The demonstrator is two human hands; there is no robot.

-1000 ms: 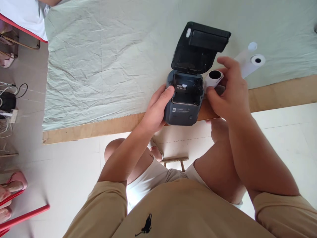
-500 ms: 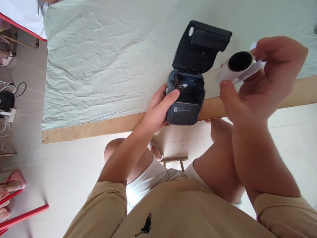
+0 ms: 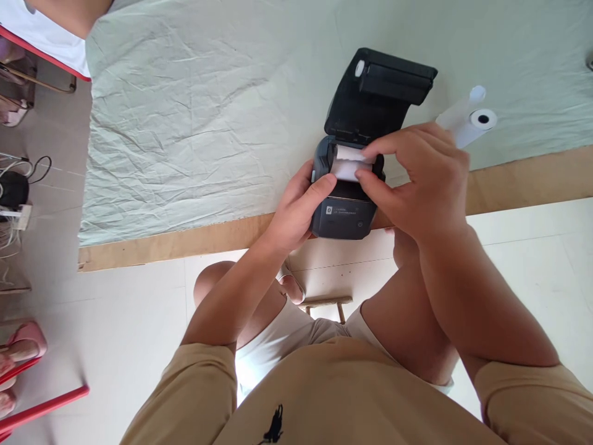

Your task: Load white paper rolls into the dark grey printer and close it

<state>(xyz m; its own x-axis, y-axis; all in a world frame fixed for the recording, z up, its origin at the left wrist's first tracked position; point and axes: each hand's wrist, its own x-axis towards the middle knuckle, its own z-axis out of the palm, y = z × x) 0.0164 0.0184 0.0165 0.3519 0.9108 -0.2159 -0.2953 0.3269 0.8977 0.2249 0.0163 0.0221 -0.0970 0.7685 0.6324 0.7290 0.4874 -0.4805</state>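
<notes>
A dark handheld printer [image 3: 343, 219] is held at the table's front edge, its black lid [image 3: 382, 93] swung up and back. My left hand [image 3: 299, 207] grips the printer's left side, thumb over the rim of the open compartment. Inside the compartment lies a white paper roll [image 3: 347, 168]. My right hand [image 3: 417, 176] pinches the right end of that roll between thumb and forefinger. Behind the right hand, a second white roll [image 3: 467, 127] with a dark core rests on the cloth, a strip of its paper loose.
A pale green cloth [image 3: 194, 123] covers the table, with its wooden edge [image 3: 176, 238] showing in front. Another person's arm [image 3: 74, 12] is at the top left. Cables, a black device [image 3: 13, 188] and red bars [image 3: 46, 408] are on the left.
My right hand has moved left from the cloth's right side to the printer, and a white roll is now in the compartment. Another roll has come into view on the cloth. The other person's arm reaches further in.
</notes>
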